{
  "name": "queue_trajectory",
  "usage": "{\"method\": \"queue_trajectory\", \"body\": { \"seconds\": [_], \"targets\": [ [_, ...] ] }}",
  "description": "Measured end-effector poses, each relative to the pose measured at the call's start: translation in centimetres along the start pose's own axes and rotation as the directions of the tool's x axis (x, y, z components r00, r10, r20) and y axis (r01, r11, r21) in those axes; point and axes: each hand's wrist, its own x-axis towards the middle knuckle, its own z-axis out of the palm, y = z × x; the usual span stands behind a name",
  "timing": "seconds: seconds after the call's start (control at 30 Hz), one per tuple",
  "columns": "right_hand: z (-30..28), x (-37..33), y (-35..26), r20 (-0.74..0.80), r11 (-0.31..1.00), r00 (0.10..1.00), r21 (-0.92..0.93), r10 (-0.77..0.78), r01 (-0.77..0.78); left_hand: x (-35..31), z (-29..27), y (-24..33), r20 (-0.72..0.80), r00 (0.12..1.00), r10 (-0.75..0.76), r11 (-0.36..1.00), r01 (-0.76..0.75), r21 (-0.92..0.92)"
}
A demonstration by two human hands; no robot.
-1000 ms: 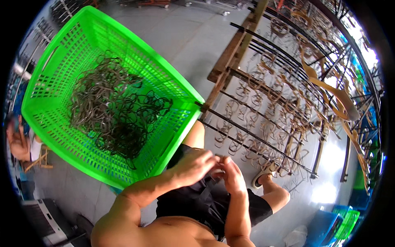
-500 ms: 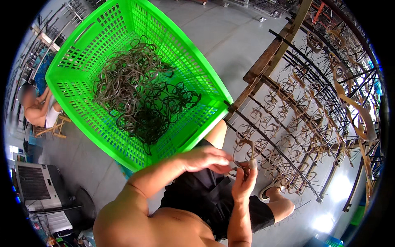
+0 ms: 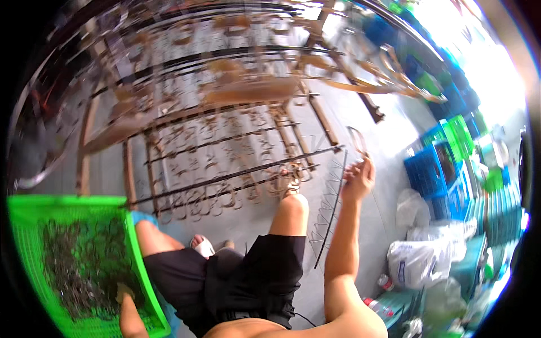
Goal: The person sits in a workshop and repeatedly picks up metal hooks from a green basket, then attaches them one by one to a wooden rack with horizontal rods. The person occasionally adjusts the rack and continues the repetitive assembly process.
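Note:
My right hand [image 3: 359,177] is stretched forward beyond my right knee, its fingers closed on a thin brown curved band [image 3: 357,138] that sticks up above the fingertips. Just left of that hand slants a black rod with thin wire prongs [image 3: 332,214]; whether the hand touches it I cannot tell. My left hand [image 3: 125,294] is over the lower right part of the green basket [image 3: 132,242], blurred and close to the heap of dark, tangled loops [image 3: 84,265] inside. Its finger positions do not show clearly.
A rack of bars [image 3: 225,177] hung with many brown loops stands in front of my knees. At the right are blue crates [image 3: 425,172], a white plastic bag [image 3: 420,262] and teal bins [image 3: 470,265]. Grey floor [image 3: 366,236] lies between.
The view has swung right, putting the basket at the lower left. My hands, close together before, are now far apart: the left at the basket, the right out by the rack's near right end.

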Motion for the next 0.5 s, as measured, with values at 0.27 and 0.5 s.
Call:
{"method": "queue_trajectory", "body": {
  "seconds": [0.27, 0.5],
  "targets": [
    [-1.0, 3.1, 4.4, -0.052, 0.981, 0.981, 0.06, 0.189, -0.186, -17.1, -11.3, -14.7, 0.145, 0.953, -0.268, -0.187, 0.096, -0.978],
    [-0.2, 3.8, 3.5, 0.043, 0.941, 0.94, -0.018, 0.338, -0.337, -23.1, -13.4, -14.3, -0.158, 0.921, -0.356, -0.874, -0.388, -0.292]
  ]
}}
